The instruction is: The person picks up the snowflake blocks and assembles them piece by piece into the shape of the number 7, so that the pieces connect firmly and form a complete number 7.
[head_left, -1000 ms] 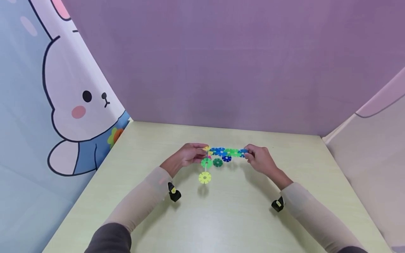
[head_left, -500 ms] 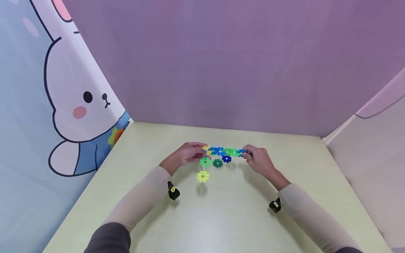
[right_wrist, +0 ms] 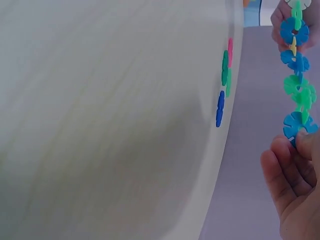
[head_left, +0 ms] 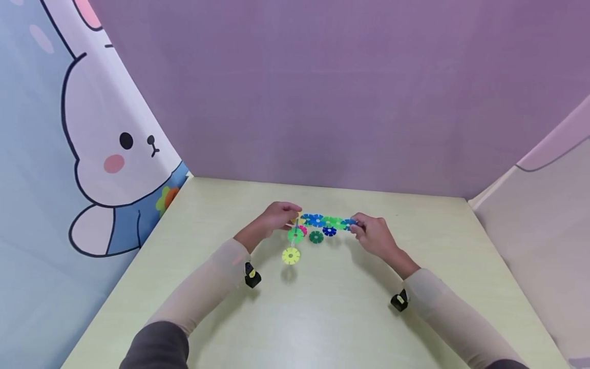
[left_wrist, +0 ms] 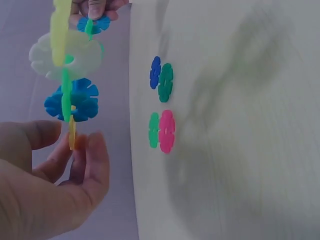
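Observation:
A chain of interlocking plastic snowflake discs (head_left: 318, 220) stretches between both hands above the table. At its left end, my left hand (head_left: 278, 215) pinches a yellow-orange disc (left_wrist: 72, 134), seen edge-on in the left wrist view. From there a branch comes toward me, through a light green disc (head_left: 295, 235) and a white disc (left_wrist: 80, 52) to a yellow disc (head_left: 291, 255). My right hand (head_left: 374, 233) pinches the blue disc (right_wrist: 295, 125) at the chain's other end between thumb and fingers.
On the table (head_left: 341, 307) beneath the chain lie loose discs: dark blue (head_left: 329, 231), dark green (head_left: 316, 237), pink (left_wrist: 167, 131) and light green (left_wrist: 153, 130). A purple backdrop (head_left: 322, 102) rises behind the table, and a rabbit-print cloth (head_left: 101, 128) hangs at left.
Both hands have drifted slightly left with the chain, and the yellow branch end has swung left and a little away. The pink disc on the table shows more now.

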A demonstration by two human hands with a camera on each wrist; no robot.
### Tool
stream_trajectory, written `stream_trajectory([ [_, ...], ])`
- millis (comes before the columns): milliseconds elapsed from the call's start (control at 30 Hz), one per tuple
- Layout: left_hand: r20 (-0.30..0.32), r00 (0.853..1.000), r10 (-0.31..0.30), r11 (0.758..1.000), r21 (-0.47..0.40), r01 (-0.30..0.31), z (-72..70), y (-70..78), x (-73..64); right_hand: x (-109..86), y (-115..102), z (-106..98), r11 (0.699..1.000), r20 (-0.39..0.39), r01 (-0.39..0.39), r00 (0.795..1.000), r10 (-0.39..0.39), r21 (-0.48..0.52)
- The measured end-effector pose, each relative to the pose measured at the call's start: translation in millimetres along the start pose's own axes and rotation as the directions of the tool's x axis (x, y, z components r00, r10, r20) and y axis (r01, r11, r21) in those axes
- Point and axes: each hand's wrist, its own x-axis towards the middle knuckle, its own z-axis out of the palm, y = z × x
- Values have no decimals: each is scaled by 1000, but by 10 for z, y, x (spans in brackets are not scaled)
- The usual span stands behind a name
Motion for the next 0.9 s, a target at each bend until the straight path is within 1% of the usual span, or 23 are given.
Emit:
stream_trajectory([
  [100, -78, 996, 49, 995, 90, -42, 7, 33, -8, 15, -14, 0, 1000, -4, -6, 1000, 6, -2],
  [200, -146, 984, 104, 981, 181, -76, 15, 69, -28, 26, -24, 2, 1000, -3, -2, 1000, 2, 8],
  [233, -160, 979, 125, 972, 216, -89, 22, 86, -39, 30, -29, 1, 1000, -1, 1, 1000, -1, 10],
  [267, -167, 974, 153, 959, 264, -105, 31, 105, -51, 33, -30, 3, 1000, -1, 4, 1000, -4, 11],
  [300, -166, 969, 184, 943, 307, -127, 42, 126, -64, 35, -33, 5, 1000, -1, 8, 1000, -8, 12],
  [333, -160, 962, 221, 922, 355, -153, 57, 152, -80, 37, -37, 6, 1000, -2, 11, 1000, -11, 9],
  [367, -150, 954, 259, 899, 399, -181, 77, 183, -96, 40, -43, 7, 1000, -4, 18, 1000, -18, 7],
  [400, -131, 944, 301, 869, 445, -216, 100, 215, -110, 43, -51, 8, 1000, -8, 23, 1000, -23, 4],
  [467, -81, 920, 383, 797, 532, -285, 163, 278, -135, 48, -63, 12, 999, -10, 32, 999, -32, -4],
  [533, -22, 900, 436, 733, 589, -341, 239, 332, -153, 57, -83, 19, 999, -8, 34, 999, -34, -10],
  [600, 49, 881, 470, 651, 655, -384, 325, 365, -152, 69, -110, 31, 1000, -2, 27, 1000, -27, -10],
  [667, 115, 874, 473, 574, 712, -404, 410, 381, -149, 83, -138, 48, 1000, 6, 16, 1000, -16, -7],
  [700, 142, 872, 468, 533, 742, -407, 450, 380, -144, 90, -157, 56, 1000, 10, 9, 1000, -9, -2],
  [733, 165, 871, 463, 489, 772, -406, 486, 377, -139, 96, -177, 64, 1000, 14, 6, 1000, -6, 2],
  [767, 180, 871, 458, 453, 795, -403, 518, 373, -134, 103, -194, 72, 1000, 18, 6, 1000, -6, 8],
  [833, 190, 878, 439, 407, 829, -383, 568, 361, -129, 115, -227, 84, 1000, 24, 10, 1000, -10, 17],
  [867, 190, 881, 432, 388, 843, -372, 586, 351, -125, 120, -241, 89, 1000, 26, 14, 1000, -14, 18],
  [900, 187, 884, 428, 374, 854, -362, 600, 342, -121, 124, -254, 91, 1000, 28, 16, 999, -16, 20],
])
